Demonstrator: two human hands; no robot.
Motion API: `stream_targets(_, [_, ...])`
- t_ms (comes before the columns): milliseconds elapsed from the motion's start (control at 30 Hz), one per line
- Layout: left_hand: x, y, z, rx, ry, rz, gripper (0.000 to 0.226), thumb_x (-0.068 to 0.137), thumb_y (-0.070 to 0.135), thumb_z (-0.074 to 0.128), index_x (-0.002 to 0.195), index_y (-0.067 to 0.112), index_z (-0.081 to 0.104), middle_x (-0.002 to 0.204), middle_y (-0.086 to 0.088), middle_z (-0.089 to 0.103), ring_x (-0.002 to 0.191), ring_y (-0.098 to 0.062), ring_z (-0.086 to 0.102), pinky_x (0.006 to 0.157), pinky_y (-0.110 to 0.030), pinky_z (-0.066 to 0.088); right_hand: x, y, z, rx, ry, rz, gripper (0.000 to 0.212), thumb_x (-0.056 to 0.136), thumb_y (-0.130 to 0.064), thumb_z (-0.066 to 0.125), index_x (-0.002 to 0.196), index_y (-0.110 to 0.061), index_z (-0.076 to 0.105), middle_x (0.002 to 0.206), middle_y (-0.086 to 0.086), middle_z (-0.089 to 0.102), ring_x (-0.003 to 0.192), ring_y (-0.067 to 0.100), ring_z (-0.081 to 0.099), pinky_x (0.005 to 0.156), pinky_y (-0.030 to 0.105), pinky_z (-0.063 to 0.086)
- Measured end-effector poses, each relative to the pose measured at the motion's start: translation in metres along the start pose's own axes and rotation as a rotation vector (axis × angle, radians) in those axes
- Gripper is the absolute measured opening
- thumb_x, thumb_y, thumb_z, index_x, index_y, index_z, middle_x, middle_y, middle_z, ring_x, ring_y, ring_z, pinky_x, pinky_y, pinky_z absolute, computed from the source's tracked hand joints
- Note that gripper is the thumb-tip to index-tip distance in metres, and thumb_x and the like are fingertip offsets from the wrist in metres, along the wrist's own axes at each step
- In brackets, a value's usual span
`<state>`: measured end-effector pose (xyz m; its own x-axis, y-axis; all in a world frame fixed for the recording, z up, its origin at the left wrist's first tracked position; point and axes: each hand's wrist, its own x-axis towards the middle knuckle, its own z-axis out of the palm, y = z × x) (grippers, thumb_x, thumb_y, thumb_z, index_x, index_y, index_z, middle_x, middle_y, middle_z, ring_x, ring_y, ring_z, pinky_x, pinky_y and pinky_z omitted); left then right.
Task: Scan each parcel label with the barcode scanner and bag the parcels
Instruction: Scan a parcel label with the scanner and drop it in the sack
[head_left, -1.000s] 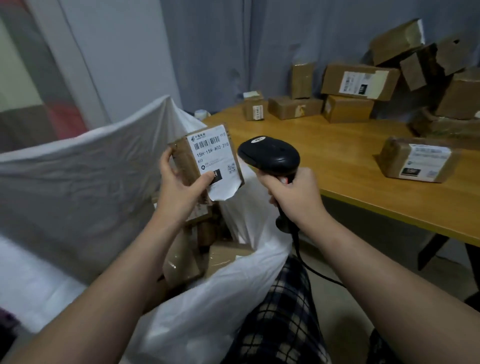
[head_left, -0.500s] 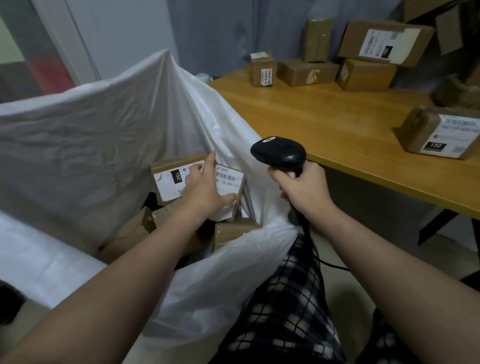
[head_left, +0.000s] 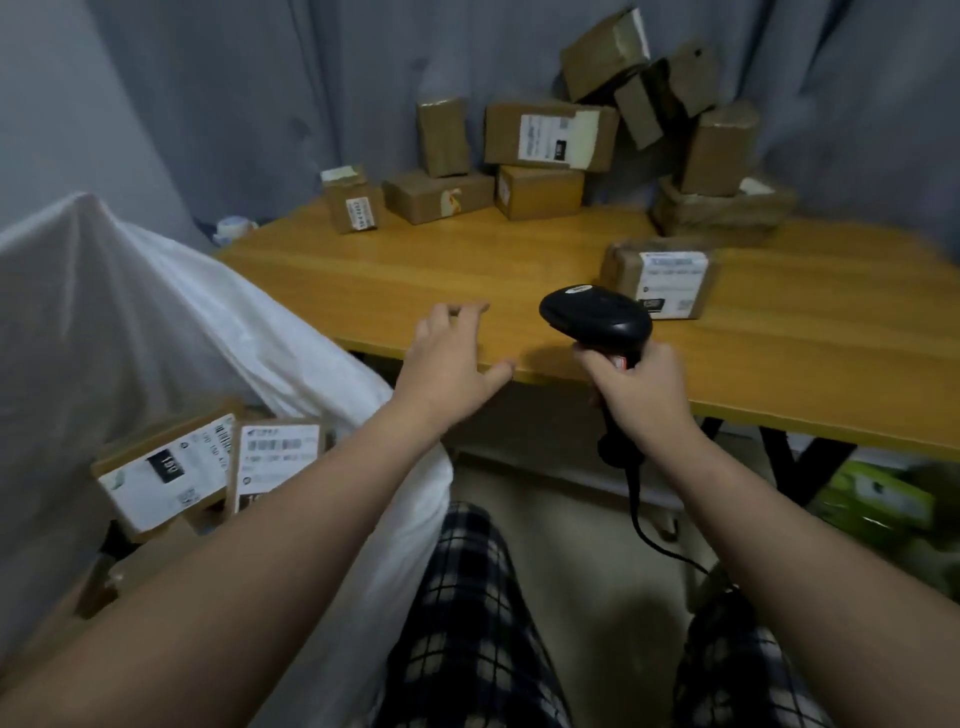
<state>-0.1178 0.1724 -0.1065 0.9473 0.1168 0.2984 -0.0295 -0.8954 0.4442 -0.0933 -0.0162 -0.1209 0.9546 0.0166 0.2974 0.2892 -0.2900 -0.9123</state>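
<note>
My right hand (head_left: 641, 395) grips the handle of the black barcode scanner (head_left: 597, 319), held upright at the front edge of the wooden table (head_left: 415, 280). My left hand (head_left: 449, 356) is empty, fingers spread, hovering over the table's front edge. A labelled brown parcel (head_left: 660, 278) lies on the table just beyond the scanner. The big white bag (head_left: 156, 322) stands open at the left; inside it lie labelled parcels, one (head_left: 275, 460) next to another (head_left: 161, 478).
Several brown parcels (head_left: 550, 135) are piled along the back of the table against a grey curtain. The scanner's cable (head_left: 644, 525) hangs down past my checked trousers. Green packaging (head_left: 872, 499) sits on the floor under the table at the right.
My left hand let go of the labelled parcel inside the bag and has swung right, up over the table edge. The scanner stays in my right hand.
</note>
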Motion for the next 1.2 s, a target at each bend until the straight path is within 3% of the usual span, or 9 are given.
stream_targets(133, [0.041,0.048,0.035,-0.055,-0.065,0.115,0.068,0.089,0.043,0.061,0.146,0.023,0.031,0.141,-0.008,0.035,0.133,-0.028,0.031,0.108,-0.039,0.034,0.020,0.023,-0.045,0.021,0.156,0.046,0.033,0.081,-0.021,0.073,0.072,0.007,0.057,0.057,0.004,0.049,0.061,0.018,0.050,0.060,0.030,0.040])
stream_targets(300, [0.089,0.085,0.072,-0.099,-0.100,0.181,0.074,0.087,0.041,0.065,0.148,0.021,0.028,0.143,-0.010,0.033,0.134,-0.030,0.032,0.109,-0.040,0.032,0.044,0.046,-0.075,0.144,0.313,0.168,0.032,0.080,-0.026,0.073,0.071,0.002,0.060,0.059,0.007,0.050,0.059,0.020,0.050,0.061,0.035,0.043])
stream_targets(567, [0.163,0.104,0.093,-0.297,-0.233,0.113,0.118,0.074,0.040,0.080,0.154,0.023,-0.005,0.160,-0.009,0.006,0.145,-0.029,0.015,0.118,-0.048,0.021,0.057,0.059,-0.079,0.340,0.293,0.338,0.022,0.087,-0.026,0.069,0.072,-0.011,0.064,0.051,0.002,0.057,0.044,0.016,0.056,0.065,0.040,0.055])
stream_targets(700, [0.177,0.093,0.100,-0.460,-0.394,0.033,0.113,0.072,0.028,0.083,0.155,0.019,0.006,0.155,-0.010,0.025,0.140,-0.027,0.031,0.116,-0.042,0.028,0.055,0.063,-0.080,0.353,0.306,0.294,0.023,0.088,-0.023,0.069,0.070,-0.011,0.064,0.052,0.005,0.056,0.044,0.018,0.055,0.063,0.040,0.053])
stream_targets(767, [0.169,0.088,0.102,-0.577,-0.367,-0.006,0.106,0.069,0.022,0.085,0.151,0.015,0.019,0.146,-0.009,0.038,0.129,-0.025,0.044,0.110,-0.043,0.038,0.049,0.069,-0.079,0.325,0.313,0.235,0.025,0.087,-0.021,0.070,0.067,-0.009,0.063,0.050,0.003,0.054,0.045,0.019,0.056,0.060,0.041,0.052])
stream_targets(867, [0.146,0.079,0.104,-0.561,-0.253,0.014,0.092,0.072,0.021,0.084,0.146,0.013,0.028,0.140,-0.004,0.038,0.123,-0.018,0.046,0.106,-0.035,0.041,0.036,0.075,-0.075,0.252,0.299,0.108,0.037,0.079,-0.030,0.074,0.062,0.000,0.059,0.051,0.002,0.052,0.052,0.019,0.054,0.057,0.034,0.045])
stream_targets(967, [0.121,0.067,0.098,-0.614,-0.185,0.042,0.092,0.074,0.017,0.082,0.146,0.017,0.024,0.141,-0.002,0.041,0.125,-0.015,0.044,0.107,-0.032,0.038,0.029,0.076,-0.075,0.193,0.302,0.043,0.035,0.082,-0.019,0.075,0.056,-0.009,0.055,0.048,-0.011,0.050,0.053,0.007,0.050,0.056,0.024,0.042])
stream_targets(1033, [0.109,0.058,0.090,-0.649,-0.179,0.042,0.095,0.073,0.013,0.082,0.146,0.017,0.021,0.140,-0.002,0.043,0.126,-0.016,0.044,0.111,-0.038,0.037,0.023,0.075,-0.075,0.168,0.307,0.014,0.029,0.083,-0.011,0.075,0.062,-0.002,0.058,0.053,-0.004,0.050,0.055,0.005,0.048,0.057,0.022,0.041])
stream_targets(1200, [0.089,0.045,0.071,-0.582,-0.172,0.047,0.097,0.073,0.015,0.082,0.148,0.018,0.020,0.136,0.004,0.044,0.128,-0.015,0.041,0.112,-0.039,0.036,-0.007,0.070,-0.067,0.081,0.281,-0.045,0.037,0.075,-0.026,0.075,0.061,0.003,0.056,0.051,0.002,0.050,0.054,0.011,0.048,0.054,0.026,0.038])
